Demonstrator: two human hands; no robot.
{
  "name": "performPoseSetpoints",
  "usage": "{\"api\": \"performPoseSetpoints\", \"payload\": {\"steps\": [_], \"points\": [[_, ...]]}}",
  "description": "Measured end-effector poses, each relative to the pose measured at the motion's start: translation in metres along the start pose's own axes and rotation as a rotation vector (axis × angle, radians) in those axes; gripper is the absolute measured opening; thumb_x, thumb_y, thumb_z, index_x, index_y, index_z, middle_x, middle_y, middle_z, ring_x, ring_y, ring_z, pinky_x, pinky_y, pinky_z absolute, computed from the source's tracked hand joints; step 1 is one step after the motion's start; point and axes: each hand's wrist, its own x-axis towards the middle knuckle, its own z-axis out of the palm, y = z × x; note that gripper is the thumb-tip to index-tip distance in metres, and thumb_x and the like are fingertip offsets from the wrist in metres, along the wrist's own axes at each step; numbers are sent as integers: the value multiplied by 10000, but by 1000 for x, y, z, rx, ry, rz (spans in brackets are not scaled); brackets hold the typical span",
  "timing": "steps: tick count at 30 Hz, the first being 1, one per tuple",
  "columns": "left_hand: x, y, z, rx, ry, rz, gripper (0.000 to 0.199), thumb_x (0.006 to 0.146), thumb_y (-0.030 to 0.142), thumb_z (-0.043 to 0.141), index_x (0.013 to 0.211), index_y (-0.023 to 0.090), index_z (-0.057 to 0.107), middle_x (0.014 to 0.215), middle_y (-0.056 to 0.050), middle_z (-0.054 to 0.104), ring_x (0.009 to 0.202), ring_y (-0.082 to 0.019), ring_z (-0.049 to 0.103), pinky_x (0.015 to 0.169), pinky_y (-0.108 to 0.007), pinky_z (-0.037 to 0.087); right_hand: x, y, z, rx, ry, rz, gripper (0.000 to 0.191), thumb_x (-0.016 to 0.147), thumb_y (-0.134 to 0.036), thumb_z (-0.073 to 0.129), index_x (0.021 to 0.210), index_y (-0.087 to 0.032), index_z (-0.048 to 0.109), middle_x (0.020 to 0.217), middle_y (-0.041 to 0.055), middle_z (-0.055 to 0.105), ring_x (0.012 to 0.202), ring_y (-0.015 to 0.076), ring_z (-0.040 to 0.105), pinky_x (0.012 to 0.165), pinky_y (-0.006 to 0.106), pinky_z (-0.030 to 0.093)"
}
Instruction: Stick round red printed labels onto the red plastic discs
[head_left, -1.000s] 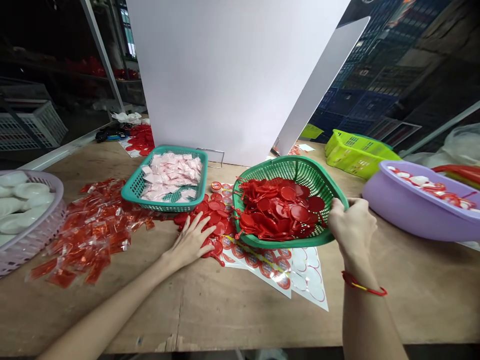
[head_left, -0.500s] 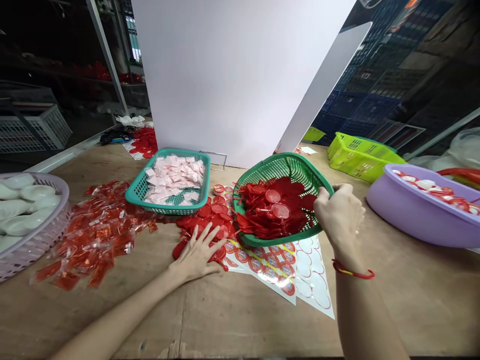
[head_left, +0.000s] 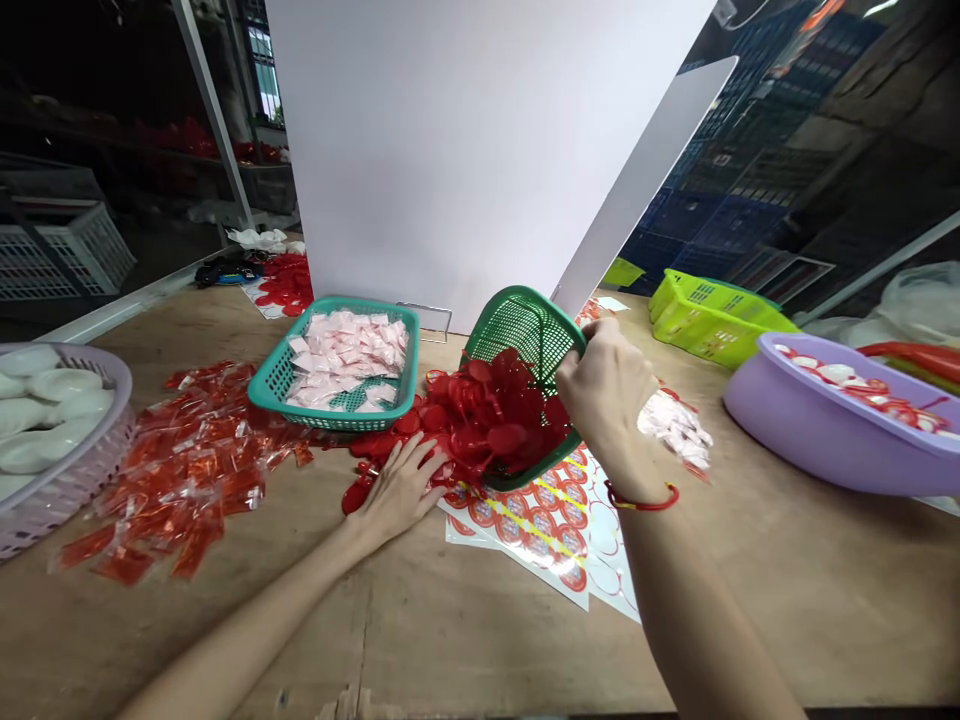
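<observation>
Basket, green perforated plastic [head_left: 525, 325], centre of frame: tilted left, right hand [head_left: 611, 385] clenched on its rim, apparently letting round red plastic pieces [head_left: 502, 438] slide; left hand [head_left: 403, 485], fingers spread, seemingly steadies them.

- A plywood counter [head_left: 750, 610] is stretching out in front of me, its brown top showing wear near the front edge.
- A tall white panel [head_left: 480, 150] is standing on it, blocking my view behind.
- A barred window [head_left: 264, 75] is glowing at left, beside a slanting metal post [head_left: 215, 115].
- Dark blue crates [head_left: 709, 215] are standing stacked in shadow at right.
</observation>
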Motion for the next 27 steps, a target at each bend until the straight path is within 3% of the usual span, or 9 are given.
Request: {"api": "performPoseSetpoints", "payload": {"steps": [9,14,17,21,24,27], "points": [[0,-4,8,-27,91,-14,307,861,238,429,1131,146,544,1233,-118,524,1202,-269,426,989,-439,383,4,12,3,-46,117,-147,182,652,-110,450,805,-152,539,551,19,463,469,117,367,464,264,218],[1,-6,7,-86,145,-25,309,856,194,402,1132,158,538,1230,-129,517,1179,-250,450,979,-437,401,-10,8,5,-70,155,-384,165,716,-84,402,799,-166,519,622,34,540,437,87,338,438,249,156],[2,-2,5,-84,105,-19,393,848,216,430,1238,176,457,1337,-132,419,1253,-267,362,998,-465,367,-17,9,11,-72,139,-445,159,740,-85,390,811,-171,504,697,45,575,429,77,343,433,244,144],[3,12,5,-25,-6,68,589,793,378,540,1329,230,345,1445,-130,248,1330,-342,170,1005,-586,260,-18,15,17,-76,133,-421,175,750,-93,382,852,-163,506,727,54,592,440,92,376,428,238,147],[4,26,13,16,-68,220,692,739,488,574,1340,265,315,1456,-114,229,1337,-346,136,1003,-634,187,-20,19,17,-58,184,-454,180,755,-103,381,869,-155,511,729,57,600,462,106,411,425,234,173],[7,34,26,55,-87,309,653,754,478,560,1331,287,320,1442,-84,278,1336,-315,166,1010,-624,184,-27,26,15,4,240,-529,165,771,-118,382,862,-163,512,704,41,584,487,111,441,426,229,209]]}}
